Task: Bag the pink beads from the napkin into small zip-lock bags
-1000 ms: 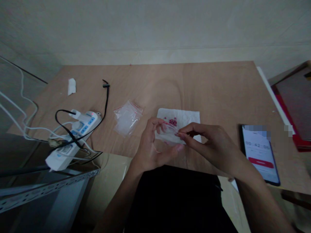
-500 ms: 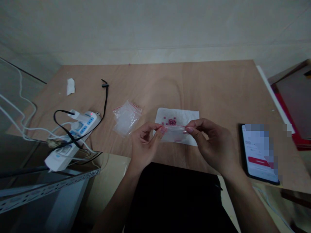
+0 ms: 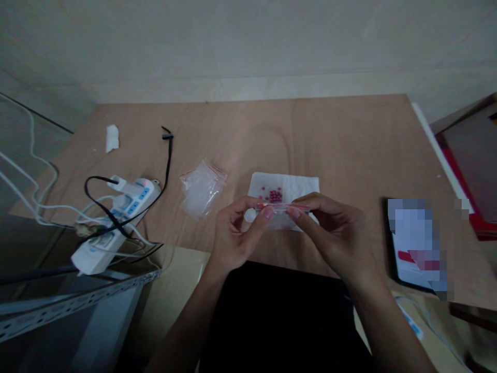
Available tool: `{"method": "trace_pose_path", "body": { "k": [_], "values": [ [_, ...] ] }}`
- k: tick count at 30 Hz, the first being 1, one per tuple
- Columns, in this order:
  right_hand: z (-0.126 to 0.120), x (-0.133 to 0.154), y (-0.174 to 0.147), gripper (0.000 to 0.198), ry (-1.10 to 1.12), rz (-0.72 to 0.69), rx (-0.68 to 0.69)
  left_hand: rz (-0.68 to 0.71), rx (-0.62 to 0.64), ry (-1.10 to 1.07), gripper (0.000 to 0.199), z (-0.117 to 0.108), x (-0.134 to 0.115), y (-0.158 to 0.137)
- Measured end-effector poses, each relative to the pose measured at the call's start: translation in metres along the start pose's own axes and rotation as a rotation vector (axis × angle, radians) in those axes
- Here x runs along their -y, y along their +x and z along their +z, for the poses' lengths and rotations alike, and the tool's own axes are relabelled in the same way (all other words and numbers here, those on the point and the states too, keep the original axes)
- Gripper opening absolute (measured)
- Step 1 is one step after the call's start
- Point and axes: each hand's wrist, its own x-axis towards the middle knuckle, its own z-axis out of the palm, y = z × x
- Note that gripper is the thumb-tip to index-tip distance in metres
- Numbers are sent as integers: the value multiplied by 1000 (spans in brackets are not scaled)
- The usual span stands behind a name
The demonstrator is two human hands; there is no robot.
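From here I see the left hand (image 3: 239,232) and right hand (image 3: 337,230) both pinching the bag (image 3: 281,208) thumb-to-finger by its edge, above the paper (image 3: 303,185), where a slipped grip could knock the beads (image 3: 275,196) just beyond astray.

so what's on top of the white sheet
Red beads lie on the white sheet. The left hand, right hand and plastic bag partly cover its near side; what's there is unclear.

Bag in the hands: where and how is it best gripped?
Likely the red edge of the bag, pinched near both ends: left hand from the left, right hand from the right. That edge runs crosswise, so each end faces one hand.
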Motion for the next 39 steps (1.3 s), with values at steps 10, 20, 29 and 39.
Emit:
{"method": "trace_pose_path", "body": {
  "k": [10, 20, 29, 39],
  "values": [
    [5, -1, -3, 6, 2, 3, 11, 36, 45, 60, 11, 4, -2, 0],
    [1, -1, -5, 5, 25, 22, 6, 8, 78, -33, 5, 3, 1, 0],
    [-9, 0, -15, 9, -220, -117, -6, 29, 164, 79, 8, 3, -3, -1],
    [-64, 0, 7, 8, -278, 47, -270, 272, -156, 597, 35, -46, 26, 24]
  ]
}}
